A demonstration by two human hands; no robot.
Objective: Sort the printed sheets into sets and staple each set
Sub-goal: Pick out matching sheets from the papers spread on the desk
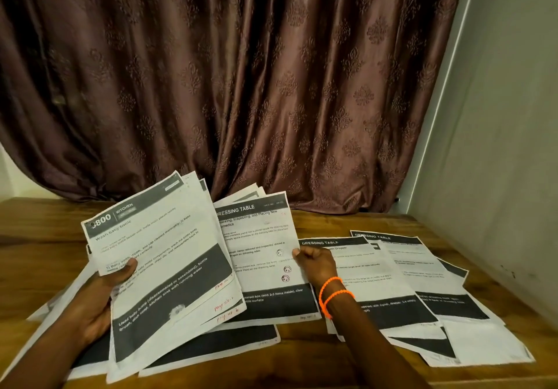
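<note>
Much of the small print on the sheets is too blurred to read, and the lower-left papers run out of view behind the left forearm. The left hand (99, 301) grips a fanned stack of sheets (169, 267), thumb pressed on the top page headed "KITCHEN" and "Wash baby bottle"; its fingers lie hidden beneath the paper. The right hand (315, 260), two orange bands (333, 293) at the wrist, pinches the right edge of a "DRESSING TABLE" sheet (259, 255) with curled fingers. Each page shows a dark header bar and a broad black band low down, with red handwritten page marks in the corners. More sheets (407, 283) lie overlapped on the wooden surface (302, 355) to the right, near a pale wall (498, 147). Bare wood shows along the front edge and behind the papers, where a brown patterned curtain (241, 71) hangs.
</note>
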